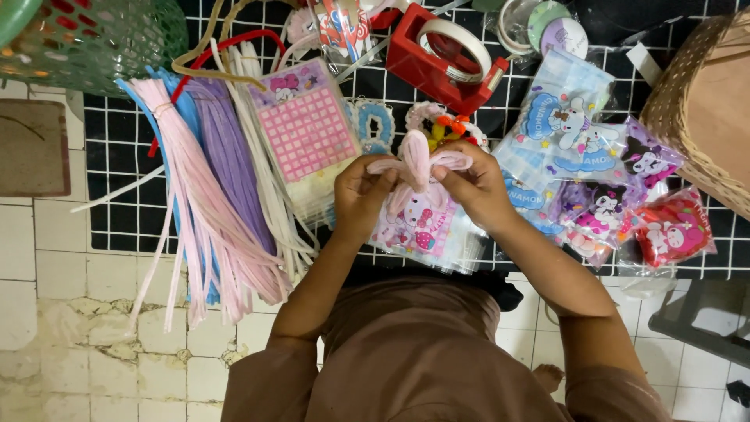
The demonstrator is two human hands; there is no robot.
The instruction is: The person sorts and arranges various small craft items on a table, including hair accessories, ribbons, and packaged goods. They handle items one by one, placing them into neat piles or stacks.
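The person's left hand (361,195) and right hand (473,186) are meeting over the middle of a black mat with a white grid (125,211), and both are pinching a fuzzy pale pink pipe-cleaner figure bent into loops (418,164). The left fingers are clenching round its left loop, while the right fingers are gripping its right loop (the thumbs are pressing in toward the centre). The figure is hovering just above a stack of clear cartoon-printed plastic bags (418,227). To the left, long bundles of pink, purple, blue and white fuzzy stems (215,187) are lying across the mat's edge onto the tiled floor. A red tape dispenser (433,59) is sitting beyond the hands, and colourful cartoon packets (609,180) are spreading out to the right.
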